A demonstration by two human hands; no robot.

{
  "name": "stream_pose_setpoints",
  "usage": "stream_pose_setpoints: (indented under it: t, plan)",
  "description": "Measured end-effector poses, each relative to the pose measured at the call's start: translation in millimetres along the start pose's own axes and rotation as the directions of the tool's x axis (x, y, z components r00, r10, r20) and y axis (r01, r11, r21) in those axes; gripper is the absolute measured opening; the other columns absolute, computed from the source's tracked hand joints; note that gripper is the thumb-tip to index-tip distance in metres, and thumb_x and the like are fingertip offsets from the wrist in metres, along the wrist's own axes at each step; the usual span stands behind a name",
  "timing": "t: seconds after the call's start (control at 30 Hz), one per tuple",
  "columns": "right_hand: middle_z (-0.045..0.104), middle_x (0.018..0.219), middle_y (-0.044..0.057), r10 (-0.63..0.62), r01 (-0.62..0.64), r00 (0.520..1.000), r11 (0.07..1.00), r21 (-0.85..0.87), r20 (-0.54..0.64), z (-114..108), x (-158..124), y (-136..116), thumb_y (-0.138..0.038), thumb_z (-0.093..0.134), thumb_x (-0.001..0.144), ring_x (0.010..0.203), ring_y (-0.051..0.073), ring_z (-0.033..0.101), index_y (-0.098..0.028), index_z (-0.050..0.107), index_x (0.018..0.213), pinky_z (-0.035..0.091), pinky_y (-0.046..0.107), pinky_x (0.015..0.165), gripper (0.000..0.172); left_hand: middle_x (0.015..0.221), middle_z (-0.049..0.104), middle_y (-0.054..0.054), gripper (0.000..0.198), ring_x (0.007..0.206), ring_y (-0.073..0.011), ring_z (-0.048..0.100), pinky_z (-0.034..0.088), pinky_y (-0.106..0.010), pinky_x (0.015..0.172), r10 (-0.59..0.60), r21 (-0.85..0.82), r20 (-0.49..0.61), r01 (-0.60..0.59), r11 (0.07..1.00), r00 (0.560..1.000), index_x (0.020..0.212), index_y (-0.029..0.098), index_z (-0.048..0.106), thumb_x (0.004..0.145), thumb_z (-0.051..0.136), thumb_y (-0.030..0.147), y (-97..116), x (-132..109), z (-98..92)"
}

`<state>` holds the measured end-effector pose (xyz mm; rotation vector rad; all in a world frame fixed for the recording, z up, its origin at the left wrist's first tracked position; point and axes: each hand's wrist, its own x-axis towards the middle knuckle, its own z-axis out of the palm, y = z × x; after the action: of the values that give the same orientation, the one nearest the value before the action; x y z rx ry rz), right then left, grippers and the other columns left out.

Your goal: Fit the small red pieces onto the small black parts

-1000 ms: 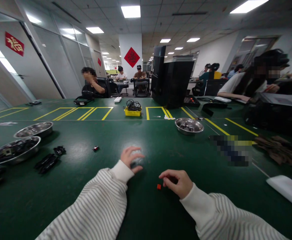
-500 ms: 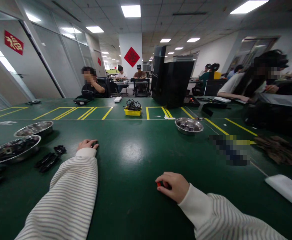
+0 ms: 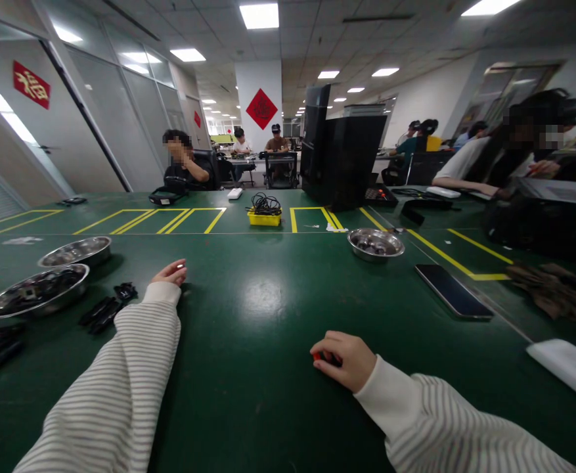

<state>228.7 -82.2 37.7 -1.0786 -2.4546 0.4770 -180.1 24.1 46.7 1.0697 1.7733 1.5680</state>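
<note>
My left hand (image 3: 169, 272) is above the table, left of the middle, its fingers pinched together. A small shiny whitish thing (image 3: 180, 266) shows at the fingertips, too small to name. Closer to me, my right hand (image 3: 349, 361) is curled around a small orange-red thing (image 3: 316, 356) with a dark part; the fingers hide most of it. Several black plastic parts (image 3: 103, 314) lie left of my left hand. Beyond them are a metal bowl of dark parts (image 3: 83, 279) and a second metal bowl (image 3: 46, 261).
On the green table (image 3: 248, 394) are a metal bowl with dark round parts (image 3: 403, 243), a phone (image 3: 452, 291), a white case (image 3: 566, 371), a brown cloth (image 3: 553, 289), and a yellow box (image 3: 265, 219) of black cables. A black cabinet (image 3: 351, 157) stands behind; people sit around.
My left hand has lifted off the table and drawn slightly left, now with the small shiny thing showing at its fingertips. My right hand has hardly moved and still grips the orange-red thing.
</note>
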Motion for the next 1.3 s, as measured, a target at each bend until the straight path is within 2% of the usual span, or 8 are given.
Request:
stream_pose_setpoints:
  t: [0.13, 0.2, 0.3, 0.37, 0.53, 0.83, 1.03, 1.3]
  plan:
    - [0.058, 0.068, 0.002, 0.018, -0.013, 0.997, 0.998, 0.066, -0.074, 0.6, 0.1, 1.5, -0.015, 0.061, 0.069, 0.054, 0.01, 0.051, -0.016, 0.066, 0.08, 0.043, 0.02, 0.052, 0.013, 0.07, 0.058, -0.003, 0.039, 0.062, -0.0111, 0.053, 0.044, -0.021, 0.058, 0.076, -0.07, 0.281, -0.059, 0.996, 0.957, 0.077, 0.013, 0.064, 0.041, 0.072, 0.025, 24.1, -44.5, 35.4]
    - [0.059, 0.068, 0.002, 0.047, -0.038, 0.994, 0.994, 0.098, -0.098, 1.0, 0.0, 2.8, -0.015, 0.061, 0.069, 0.053, 0.01, 0.051, -0.016, 0.066, 0.081, 0.043, 0.02, 0.05, 0.013, 0.08, 0.058, -0.005, 0.029, 0.067, -0.0118, 0.054, 0.046, -0.023, 0.061, 0.255, -0.079, 0.588, -0.259, 0.963, 0.768, 0.077, 0.014, 0.065, 0.049, 0.068, 0.021, 34.1, -80.8, 55.4]
    - [0.059, 0.068, 0.001, 0.065, -0.051, 0.99, 0.992, 0.114, -0.122, 1.8, -0.1, 4.5, -0.016, 0.06, 0.069, 0.05, 0.009, 0.05, -0.017, 0.065, 0.08, 0.042, 0.019, 0.046, 0.013, 0.084, 0.055, -0.005, 0.03, 0.062, -0.009, 0.051, 0.045, -0.02, 0.055, 0.447, -0.153, 0.746, -0.526, 0.836, 0.493, 0.09, 0.016, 0.063, 0.06, 0.058, 0.014, 39.5, -140.9, 79.0]
    - [0.058, 0.067, 0.001, 0.063, -0.049, 0.988, 0.993, 0.108, -0.137, 2.7, -0.1, 5.1, -0.016, 0.06, 0.068, 0.05, 0.008, 0.05, -0.017, 0.065, 0.079, 0.042, 0.019, 0.046, 0.012, 0.083, 0.055, -0.004, 0.034, 0.061, -0.0089, 0.05, 0.045, -0.02, 0.055, 0.452, -0.116, 0.781, -0.61, 0.784, 0.432, 0.092, 0.016, 0.061, 0.06, 0.055, 0.008, 36.7, -174.7, 89.5]
    - [0.058, 0.07, 0.002, 0.047, -0.035, 0.986, 0.996, 0.077, -0.162, 5.0, 0.8, 4.4, -0.014, 0.06, 0.067, 0.056, 0.011, 0.052, -0.018, 0.067, 0.079, 0.044, 0.021, 0.052, 0.015, 0.086, 0.054, -0.004, 0.038, 0.061, -0.009, 0.05, 0.045, -0.021, 0.056, 0.335, 0.024, 0.826, -0.622, 0.782, 0.454, 0.093, 0.015, 0.058, 0.056, 0.057, 0.004, 23.3, -211.9, 104.6]
    - [0.058, 0.076, 0.003, 0.059, -0.055, 0.986, 0.998, 0.03, -0.154, 4.9, 2.6, 2.9, -0.008, 0.056, 0.067, 0.069, 0.015, 0.054, -0.017, 0.063, 0.092, 0.045, 0.026, 0.063, 0.028, 0.078, 0.054, -0.004, 0.037, 0.061, -0.0122, 0.047, 0.044, -0.025, 0.058, 0.343, 0.137, 0.799, -0.704, 0.697, 0.494, 0.09, 0.015, 0.057, 0.057, 0.067, 0.028, 17.4, -206.9, 114.1]
    - [0.058, 0.075, 0.004, 0.091, -0.089, 0.982, 0.996, 0.02, -0.168, 3.8, 3.8, 1.7, -0.015, 0.06, 0.065, 0.069, 0.016, 0.054, -0.018, 0.065, 0.075, 0.045, 0.026, 0.061, 0.011, 0.075, 0.054, -0.005, 0.035, 0.068, -0.0175, 0.048, 0.043, -0.03, 0.06, 0.388, 0.235, 0.734, -0.744, 0.626, 0.558, 0.077, 0.015, 0.056, 0.051, 0.067, 0.037, 22.6, -211.7, 111.6]
    - [0.059, 0.061, 0.001, 0.166, -0.122, 0.976, 0.952, 0.28, -0.14, 1.8, 3.1, 1.4, -0.014, 0.055, 0.064, 0.045, 0.008, 0.05, -0.015, 0.063, 0.072, 0.041, 0.018, 0.042, 0.01, 0.07, 0.059, -0.004, 0.012, 0.063, -0.0137, 0.052, 0.043, -0.026, 0.06, 0.502, 0.081, 0.715, -0.771, 0.632, 0.486, 0.074, 0.016, 0.06, 0.069, 0.052, 0.024, 17.5, -210.6, 108.8]
